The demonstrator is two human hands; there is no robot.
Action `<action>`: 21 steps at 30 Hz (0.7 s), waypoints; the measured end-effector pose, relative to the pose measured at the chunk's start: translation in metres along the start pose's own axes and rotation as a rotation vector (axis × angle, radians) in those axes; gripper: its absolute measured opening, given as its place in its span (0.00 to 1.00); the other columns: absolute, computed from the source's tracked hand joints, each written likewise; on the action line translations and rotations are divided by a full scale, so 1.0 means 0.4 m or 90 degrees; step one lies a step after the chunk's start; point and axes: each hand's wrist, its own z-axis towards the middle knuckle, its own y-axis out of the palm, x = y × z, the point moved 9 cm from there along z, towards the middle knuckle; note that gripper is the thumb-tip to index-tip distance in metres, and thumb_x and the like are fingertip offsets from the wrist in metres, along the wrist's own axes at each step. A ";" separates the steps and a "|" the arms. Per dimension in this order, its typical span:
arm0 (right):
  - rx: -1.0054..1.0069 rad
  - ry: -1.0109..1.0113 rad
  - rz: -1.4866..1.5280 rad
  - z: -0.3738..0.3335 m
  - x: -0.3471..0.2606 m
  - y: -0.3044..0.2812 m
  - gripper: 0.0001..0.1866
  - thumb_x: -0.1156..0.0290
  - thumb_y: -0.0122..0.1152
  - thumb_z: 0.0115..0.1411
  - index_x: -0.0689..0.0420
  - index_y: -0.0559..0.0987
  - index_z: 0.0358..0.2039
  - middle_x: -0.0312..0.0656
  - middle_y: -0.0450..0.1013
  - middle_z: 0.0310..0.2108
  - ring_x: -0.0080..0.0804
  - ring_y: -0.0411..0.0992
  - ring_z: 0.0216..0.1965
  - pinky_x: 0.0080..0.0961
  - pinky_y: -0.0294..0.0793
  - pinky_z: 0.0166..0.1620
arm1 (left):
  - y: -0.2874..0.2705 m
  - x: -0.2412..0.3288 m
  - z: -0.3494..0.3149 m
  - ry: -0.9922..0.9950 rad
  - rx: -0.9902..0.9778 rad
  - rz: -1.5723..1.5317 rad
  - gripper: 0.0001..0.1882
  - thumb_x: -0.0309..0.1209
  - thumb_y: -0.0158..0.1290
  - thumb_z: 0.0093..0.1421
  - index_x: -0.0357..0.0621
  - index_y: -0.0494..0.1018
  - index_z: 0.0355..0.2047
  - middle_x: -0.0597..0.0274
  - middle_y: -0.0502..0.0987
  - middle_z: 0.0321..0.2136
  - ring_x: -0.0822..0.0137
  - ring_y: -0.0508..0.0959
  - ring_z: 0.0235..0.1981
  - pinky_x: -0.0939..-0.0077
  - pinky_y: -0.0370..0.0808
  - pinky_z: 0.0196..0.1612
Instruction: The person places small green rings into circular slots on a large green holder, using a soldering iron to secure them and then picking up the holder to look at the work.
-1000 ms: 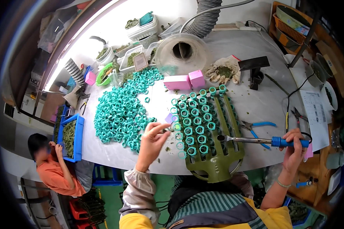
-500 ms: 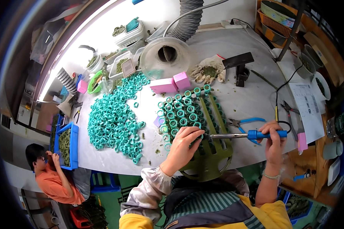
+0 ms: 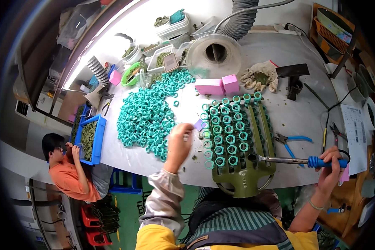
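1. Right hand (image 3: 331, 161): clamped on the iron (image 3: 289, 160) (blue-handled), tip (image 3: 253, 158) over the rack (image 3: 243, 180).
2. Left hand (image 3: 181, 141): curled beside the ring pile (image 3: 146, 116); whether gripping, cannot tell.
3. Rack: on the bench (image 3: 304, 118), bearing rings (image 3: 232, 144).

I hold the blue-handled iron (image 3: 287, 160) nearly level, its dark tip over the olive-green rack (image 3: 243, 179). The rack lies with its handle end toward me, bearing rows of teal rings (image 3: 230, 142); left of it spreads a loose ring heap (image 3: 146, 118).
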 end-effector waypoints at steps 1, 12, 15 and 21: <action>0.000 -0.010 -0.007 0.000 -0.003 0.002 0.14 0.63 0.53 0.58 0.56 0.72 0.19 0.39 0.68 0.24 0.24 0.69 0.27 0.18 0.68 0.24 | -0.039 -0.051 -0.011 0.018 0.007 0.157 0.12 0.19 0.57 0.52 0.41 0.75 0.38 0.54 0.77 0.34 0.51 0.75 0.39 0.63 0.74 0.42; -0.007 -0.025 -0.010 -0.004 -0.022 0.023 0.13 0.64 0.51 0.60 0.58 0.72 0.21 0.39 0.67 0.25 0.23 0.68 0.28 0.16 0.65 0.16 | -0.076 -0.228 -0.047 -0.082 0.025 0.080 0.12 0.21 0.52 0.58 0.42 0.75 0.43 0.55 0.76 0.32 0.57 0.78 0.31 0.68 0.75 0.36; -0.004 -0.033 -0.010 -0.005 -0.036 0.021 0.13 0.65 0.51 0.60 0.58 0.71 0.21 0.39 0.67 0.25 0.23 0.67 0.28 0.16 0.65 0.16 | -0.053 -0.275 -0.065 -0.313 0.017 -0.480 0.12 0.26 0.52 0.64 0.36 0.75 0.47 0.67 0.75 0.32 0.73 0.79 0.35 0.79 0.78 0.42; 0.004 -0.024 -0.008 -0.007 -0.036 0.005 0.13 0.65 0.51 0.60 0.58 0.72 0.22 0.39 0.68 0.26 0.23 0.67 0.29 0.17 0.64 0.15 | -0.043 -0.191 -0.073 -0.286 -0.056 -0.408 0.17 0.26 0.57 0.61 0.37 0.74 0.51 0.65 0.77 0.36 0.74 0.80 0.38 0.82 0.76 0.40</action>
